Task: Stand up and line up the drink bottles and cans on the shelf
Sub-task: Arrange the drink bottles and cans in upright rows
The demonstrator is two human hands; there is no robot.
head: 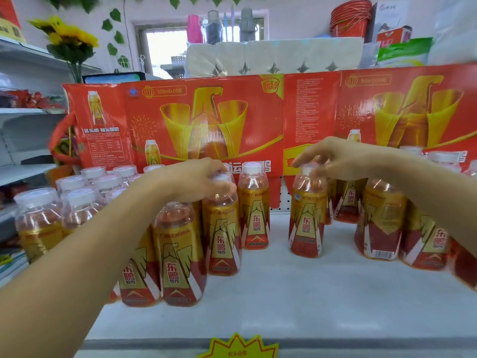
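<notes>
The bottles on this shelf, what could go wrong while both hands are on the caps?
1. The left hand grips one bottle only at its cap; packed neighbours could get knocked over if it tips.
2. The right hand holds a lone bottle by its top; standing apart on the shelf, it may topple.

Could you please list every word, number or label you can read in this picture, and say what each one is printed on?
"500ml x10" with a blurred last character: red carton, top strip.
"东鹏": carton's upper corner badge.
"东鹏特饮": front bottle label; likewise on the neighbouring bottles.
Yellow starburst tag: characters too blurred.
Carton's fine print, its large slogan and the barcode digits: unreadable.
</notes>
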